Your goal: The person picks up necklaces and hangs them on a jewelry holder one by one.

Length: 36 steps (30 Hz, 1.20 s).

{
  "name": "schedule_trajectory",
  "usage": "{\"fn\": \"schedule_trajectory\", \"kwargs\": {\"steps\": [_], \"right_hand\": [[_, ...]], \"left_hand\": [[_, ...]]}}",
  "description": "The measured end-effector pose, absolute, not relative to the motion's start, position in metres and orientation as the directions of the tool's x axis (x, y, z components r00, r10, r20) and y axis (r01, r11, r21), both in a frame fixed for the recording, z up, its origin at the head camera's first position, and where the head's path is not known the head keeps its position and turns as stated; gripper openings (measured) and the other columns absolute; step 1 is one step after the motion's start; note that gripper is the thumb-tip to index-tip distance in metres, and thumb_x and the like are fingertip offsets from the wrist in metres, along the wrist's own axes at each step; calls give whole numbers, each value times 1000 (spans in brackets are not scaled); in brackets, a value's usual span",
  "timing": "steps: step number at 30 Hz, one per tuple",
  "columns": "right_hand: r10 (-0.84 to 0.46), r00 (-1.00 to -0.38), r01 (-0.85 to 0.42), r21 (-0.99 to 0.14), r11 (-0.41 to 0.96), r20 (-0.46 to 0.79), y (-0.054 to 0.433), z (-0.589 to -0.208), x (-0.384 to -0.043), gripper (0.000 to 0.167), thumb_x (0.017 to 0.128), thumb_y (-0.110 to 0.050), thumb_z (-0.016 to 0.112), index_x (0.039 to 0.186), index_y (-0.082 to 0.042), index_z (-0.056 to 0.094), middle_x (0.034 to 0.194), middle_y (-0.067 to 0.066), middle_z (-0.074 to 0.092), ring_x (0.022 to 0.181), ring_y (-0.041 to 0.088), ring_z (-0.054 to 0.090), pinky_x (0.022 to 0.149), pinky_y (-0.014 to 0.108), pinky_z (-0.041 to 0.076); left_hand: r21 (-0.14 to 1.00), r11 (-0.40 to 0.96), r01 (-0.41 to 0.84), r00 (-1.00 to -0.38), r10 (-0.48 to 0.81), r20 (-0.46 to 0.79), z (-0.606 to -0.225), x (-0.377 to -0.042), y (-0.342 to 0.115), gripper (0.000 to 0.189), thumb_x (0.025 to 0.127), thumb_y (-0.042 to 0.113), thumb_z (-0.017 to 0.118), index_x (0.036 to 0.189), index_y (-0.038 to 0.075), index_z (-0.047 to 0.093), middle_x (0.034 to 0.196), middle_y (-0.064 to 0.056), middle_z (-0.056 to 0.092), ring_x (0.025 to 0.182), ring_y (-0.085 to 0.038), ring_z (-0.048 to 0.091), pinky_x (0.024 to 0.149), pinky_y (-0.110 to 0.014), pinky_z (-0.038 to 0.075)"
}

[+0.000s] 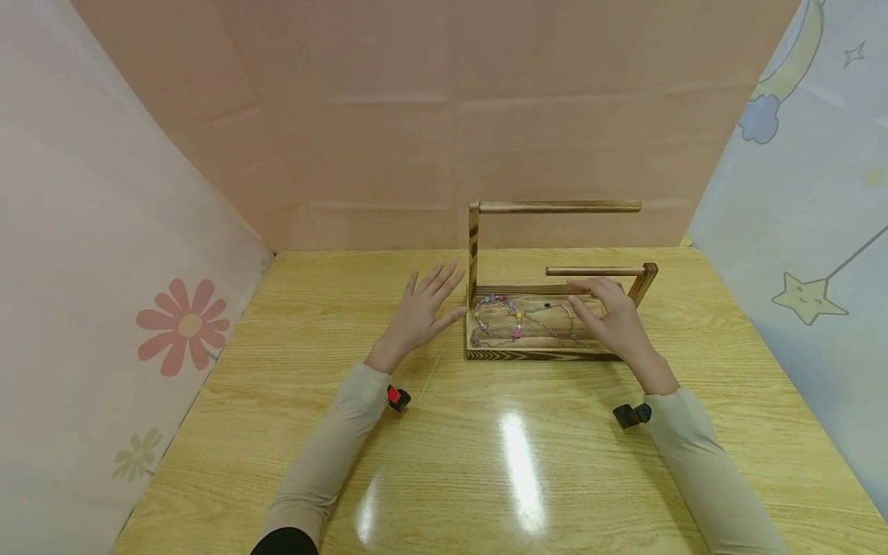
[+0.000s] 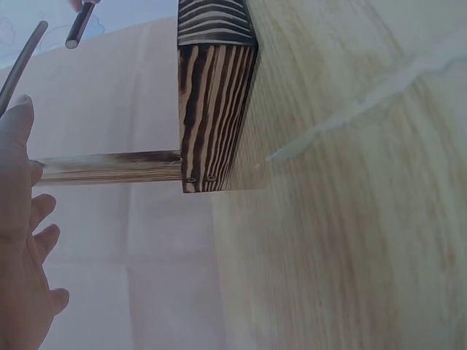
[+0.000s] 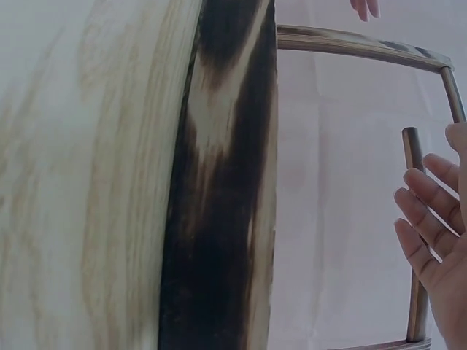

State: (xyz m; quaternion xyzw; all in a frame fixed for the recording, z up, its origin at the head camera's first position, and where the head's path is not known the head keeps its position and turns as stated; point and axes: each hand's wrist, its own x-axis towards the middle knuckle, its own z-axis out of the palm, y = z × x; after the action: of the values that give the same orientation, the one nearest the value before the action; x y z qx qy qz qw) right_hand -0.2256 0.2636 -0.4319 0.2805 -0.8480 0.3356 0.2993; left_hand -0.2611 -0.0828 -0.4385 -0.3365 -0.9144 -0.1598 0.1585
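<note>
A wooden jewelry stand (image 1: pixel 541 355) has a shallow tray, a tall left post with a long upper bar (image 1: pixel 558 206), and a short right post with a lower bar (image 1: pixel 593 270). In its tray lie a colourful beaded bracelet (image 1: pixel 519 316) and a thin chain bracelet (image 1: pixel 543 327). My left hand (image 1: pixel 419 312) is beside the stand's left end, fingers extended, holding nothing. Over the tray's right part is my right hand (image 1: pixel 613 320), its fingers loosely bent; the right wrist view shows the hand (image 3: pixel 438 226) with nothing in it.
A wood-grain table (image 1: pixel 444 478) carries the stand, which is near the back edge. A peach backdrop (image 1: pixel 375 139) rises behind it. Patterned panels stand at the left (image 1: pixel 104 231) and right (image 1: pixel 798 216).
</note>
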Motion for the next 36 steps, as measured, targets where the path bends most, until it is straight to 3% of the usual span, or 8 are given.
{"fn": "schedule_trajectory", "kwargs": {"steps": [8, 16, 23, 31, 36], "right_hand": [[-264, -711, -635, -433, 640, 652, 267, -438, -223, 24, 85, -7, 66, 109, -4, 66, 102, 13, 64, 99, 27, 56, 85, 43, 45], [-256, -738, -608, -451, 654, 624, 268, -441, -221, 26, 83, -4, 67, 109, -3, 66, 104, 15, 63, 98, 29, 57, 83, 44, 46], [-228, -772, -570, -488, 662, 593, 270, -447, -219, 24, 88, -11, 63, 111, -4, 65, 105, 10, 63, 97, 25, 56, 81, 46, 47], [-209, -781, -564, -520, 642, 588, 271, -448, -221, 23, 89, -11, 62, 111, -4, 65, 105, 14, 62, 95, 31, 56, 80, 50, 45], [-184, -785, -552, -533, 642, 592, 272, -448, -224, 22, 88, -7, 62, 110, -4, 66, 103, 13, 62, 93, 27, 56, 79, 49, 45]], "left_hand": [[188, 719, 669, -723, 570, 390, -446, -261, -81, 70, 94, 56, 38, 150, 26, 10, 155, -4, 17, 142, -26, 17, 114, -53, -1], [203, 727, 656, -742, 572, 349, -451, -258, -78, 72, 93, 62, 26, 150, 19, 18, 156, -3, 15, 144, -16, 5, 114, -52, -2], [213, 728, 651, -751, 578, 319, -455, -256, -77, 77, 90, 68, 14, 150, 19, 17, 155, -4, 17, 144, -15, 3, 114, -51, -2], [274, 722, 636, -770, 567, 293, -459, -255, -75, 74, 91, 68, 18, 150, 24, 16, 156, -1, 14, 144, -20, 10, 114, -51, 0], [302, 712, 634, -773, 572, 275, -459, -256, -74, 73, 91, 66, 20, 150, 24, 15, 156, 0, 11, 143, -24, 12, 115, -50, 1]]}}
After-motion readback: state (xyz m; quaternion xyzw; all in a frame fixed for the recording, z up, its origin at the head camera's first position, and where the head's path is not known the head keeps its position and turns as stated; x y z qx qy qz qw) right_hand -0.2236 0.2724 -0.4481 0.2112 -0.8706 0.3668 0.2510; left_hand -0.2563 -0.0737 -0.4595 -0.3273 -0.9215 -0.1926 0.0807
